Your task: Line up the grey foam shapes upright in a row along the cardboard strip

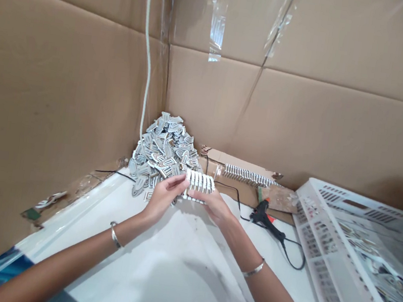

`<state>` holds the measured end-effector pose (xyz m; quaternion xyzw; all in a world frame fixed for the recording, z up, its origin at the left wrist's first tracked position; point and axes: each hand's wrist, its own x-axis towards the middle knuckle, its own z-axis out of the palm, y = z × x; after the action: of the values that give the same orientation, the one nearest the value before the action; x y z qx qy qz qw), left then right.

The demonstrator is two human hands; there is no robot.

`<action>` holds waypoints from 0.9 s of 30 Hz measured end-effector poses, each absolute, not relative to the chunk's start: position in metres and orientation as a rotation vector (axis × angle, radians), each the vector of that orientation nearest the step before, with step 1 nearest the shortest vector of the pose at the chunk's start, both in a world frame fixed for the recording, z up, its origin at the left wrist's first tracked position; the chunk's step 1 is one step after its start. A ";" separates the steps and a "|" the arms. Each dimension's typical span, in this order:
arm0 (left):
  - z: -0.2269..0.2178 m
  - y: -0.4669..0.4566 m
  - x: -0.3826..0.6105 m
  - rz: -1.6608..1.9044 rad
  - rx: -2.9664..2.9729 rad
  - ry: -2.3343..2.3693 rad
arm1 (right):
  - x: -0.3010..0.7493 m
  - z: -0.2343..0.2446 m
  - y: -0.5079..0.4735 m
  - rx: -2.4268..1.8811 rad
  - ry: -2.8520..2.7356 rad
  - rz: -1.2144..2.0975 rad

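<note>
Between my hands, above the white table top, is a short row of white ribbed pieces standing side by side. My left hand is closed on the row's left end, the thumb against its front. Around the right end and lower front, my right hand has its fingers closed too. Just behind rises a heap of loose grey and white flat pieces, each rounded at one end. The undersides of the held pieces are hidden.
A black glue gun with an orange tip lies to the right, its cord looping on the table. A longer row of similar pieces runs along the back. At right stands a white plastic crate holding flat pieces. Cardboard walls enclose the table.
</note>
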<state>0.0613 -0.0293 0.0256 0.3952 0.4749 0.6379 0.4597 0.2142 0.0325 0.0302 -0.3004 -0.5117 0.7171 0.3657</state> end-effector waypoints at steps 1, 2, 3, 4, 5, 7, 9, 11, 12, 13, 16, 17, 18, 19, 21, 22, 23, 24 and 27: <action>0.028 -0.030 0.064 1.557 0.993 1.164 | 0.217 0.030 0.034 -0.754 -1.314 1.847; 0.030 -0.030 0.067 1.544 1.012 1.156 | 0.219 0.029 0.034 -0.730 -1.319 1.852; 0.031 -0.031 0.069 1.537 1.027 1.147 | 0.222 0.028 0.035 -0.709 -1.323 1.854; 0.032 -0.030 0.072 1.536 1.037 1.139 | 0.224 0.028 0.035 -0.696 -1.318 1.850; 0.032 -0.030 0.074 1.541 1.040 1.133 | 0.225 0.027 0.034 -0.695 -1.303 1.840; 0.033 -0.028 0.078 1.555 1.036 1.123 | 0.227 0.027 0.032 -0.707 -1.268 1.806; 0.033 -0.025 0.080 1.556 1.034 1.107 | 0.229 0.029 0.030 -0.698 -1.261 1.774; 0.033 -0.023 0.082 1.546 1.043 1.097 | 0.231 0.032 0.028 -0.684 -1.271 1.755; 0.033 -0.022 0.082 1.541 1.049 1.099 | 0.231 0.033 0.027 -0.689 -1.269 1.749; 0.034 -0.021 0.083 1.541 1.051 1.107 | 0.232 0.034 0.026 -0.705 -1.262 1.743; 0.034 -0.019 0.084 1.555 1.053 1.125 | 0.233 0.036 0.025 -0.754 -1.240 1.730; 0.033 -0.018 0.084 1.561 1.058 1.122 | 0.233 0.036 0.024 -0.756 -1.239 1.723; 0.033 -0.018 0.084 1.565 1.069 1.115 | 0.234 0.036 0.024 -0.747 -1.243 1.719; 0.033 -0.017 0.085 1.567 1.085 1.107 | 0.234 0.037 0.024 -0.732 -1.247 1.717; 0.033 -0.017 0.085 1.573 1.121 1.102 | 0.234 0.037 0.024 -0.693 -1.248 1.720; 0.033 -0.018 0.085 1.576 1.137 1.109 | 0.234 0.037 0.024 -0.672 -1.241 1.728; 0.033 -0.019 0.085 1.576 1.149 1.122 | 0.234 0.037 0.024 -0.657 -1.226 1.740; 0.034 -0.020 0.085 1.575 1.159 1.139 | 0.233 0.037 0.023 -0.651 -1.206 1.755; 0.036 -0.023 0.085 1.559 1.184 1.169 | 0.232 0.038 0.022 -0.657 -1.142 1.790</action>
<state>0.0848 -0.0234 0.0359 0.4719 0.4657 0.6214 0.4174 0.2317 0.0219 0.0381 -0.2648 -0.4604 0.7217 0.4438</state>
